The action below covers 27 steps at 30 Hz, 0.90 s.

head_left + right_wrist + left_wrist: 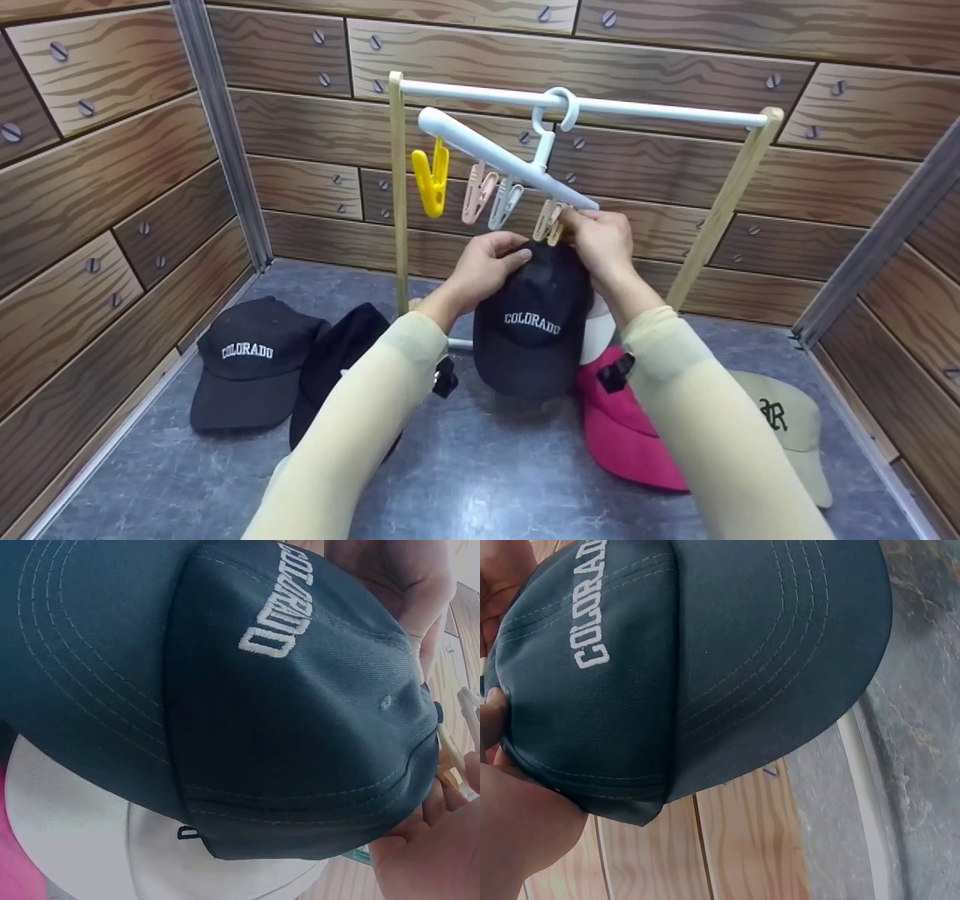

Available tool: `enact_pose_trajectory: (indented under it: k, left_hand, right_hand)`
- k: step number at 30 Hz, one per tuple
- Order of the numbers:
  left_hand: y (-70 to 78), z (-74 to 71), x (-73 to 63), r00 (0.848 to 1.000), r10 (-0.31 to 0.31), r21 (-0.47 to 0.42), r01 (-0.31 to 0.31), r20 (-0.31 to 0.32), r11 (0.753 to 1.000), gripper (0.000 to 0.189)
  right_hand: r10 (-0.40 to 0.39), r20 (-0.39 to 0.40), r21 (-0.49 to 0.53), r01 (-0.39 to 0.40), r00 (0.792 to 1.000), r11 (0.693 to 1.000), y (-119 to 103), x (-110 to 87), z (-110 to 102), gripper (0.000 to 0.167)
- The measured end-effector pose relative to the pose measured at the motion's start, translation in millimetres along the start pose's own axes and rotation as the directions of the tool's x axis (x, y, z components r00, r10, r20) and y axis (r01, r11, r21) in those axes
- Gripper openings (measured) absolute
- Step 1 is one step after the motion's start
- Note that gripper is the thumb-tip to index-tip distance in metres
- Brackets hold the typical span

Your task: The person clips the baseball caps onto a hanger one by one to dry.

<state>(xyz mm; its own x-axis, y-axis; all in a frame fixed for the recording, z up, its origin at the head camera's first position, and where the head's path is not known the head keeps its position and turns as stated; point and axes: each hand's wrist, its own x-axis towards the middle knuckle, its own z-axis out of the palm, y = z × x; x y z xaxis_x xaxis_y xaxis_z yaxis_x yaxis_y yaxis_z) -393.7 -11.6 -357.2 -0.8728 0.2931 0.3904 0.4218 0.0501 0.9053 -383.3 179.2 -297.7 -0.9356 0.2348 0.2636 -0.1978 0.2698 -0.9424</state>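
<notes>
A black baseball cap [534, 364] with white COLORADO lettering hangs brim-down below a white hanger [495, 154]. My left hand [486, 268] pinches the cap's crown near its top, thumb in front. My right hand [604, 244] pinches a beige clothespin [551, 221] near the hanger's lower right end, directly above the cap's top. In the right wrist view the right-hand fingers [450, 802] reach behind the crown beside the beige clip. Whether the clip's jaws have the fabric between them, I cannot tell. The hanger tilts down to the right.
The hanger hooks over a rack's white rail [675, 112]. A yellow clothespin [430, 180], a pink one [478, 193] and a grey one [505, 204] dangle from it. Black caps [255, 375] lie left; a pink cap [626, 439], white cap [598, 334] and beige cap [795, 420] lie right.
</notes>
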Motion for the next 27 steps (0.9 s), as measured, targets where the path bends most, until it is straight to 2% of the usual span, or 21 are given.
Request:
enact_pose_trajectory:
  k: [13, 20, 27]
  left_hand:
    - [4.7, 7.4, 3.0, 0.999, -0.018, -0.048, 0.016, -0.041, 0.999, 0.02]
    - [7.0, 8.2, 6.2, 0.999, -0.011, 0.013, 0.012, -0.047, 1.0, 0.02]
    - [6.3, 10.6, 5.5, 0.998, -0.025, 0.011, 0.026, -0.051, 1.0, 0.02]
  right_hand:
    - [0.015, 0.022, 0.047, -0.016, 1.0, 0.999, 0.3, 1.8, -4.8, 0.031]
    - [0.005, 0.025, 0.046, -0.006, 1.0, 0.999, 3.2, 4.4, -6.9, 0.034]
    - [0.024, 0.083, 0.154, -0.036, 0.996, 0.987, 8.1, 5.7, -7.4, 0.035]
